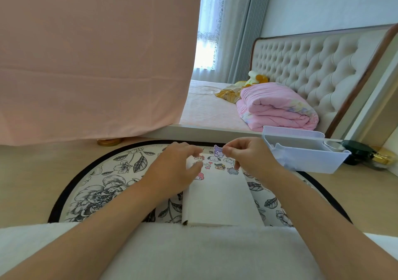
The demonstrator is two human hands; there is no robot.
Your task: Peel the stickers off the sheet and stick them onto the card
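A white card [219, 198] lies lengthwise on a round floral mat [101, 185], with several cartoon stickers [219, 166] stuck across its far end. My right hand [247, 157] pinches a purple cartoon sticker [218, 150] between thumb and forefinger, just above the card's far edge. My left hand [178, 170] rests on the card's far left corner, fingers curled over it and covering part of a sticker there. No separate sticker sheet can be made out.
A white plastic bin [301, 150] stands at the right, close to my right hand. Dark and gold jars [370, 155] sit beyond it. A gold lid [109, 142] lies at the back left under a pink cloth [92, 53]. A bed is behind.
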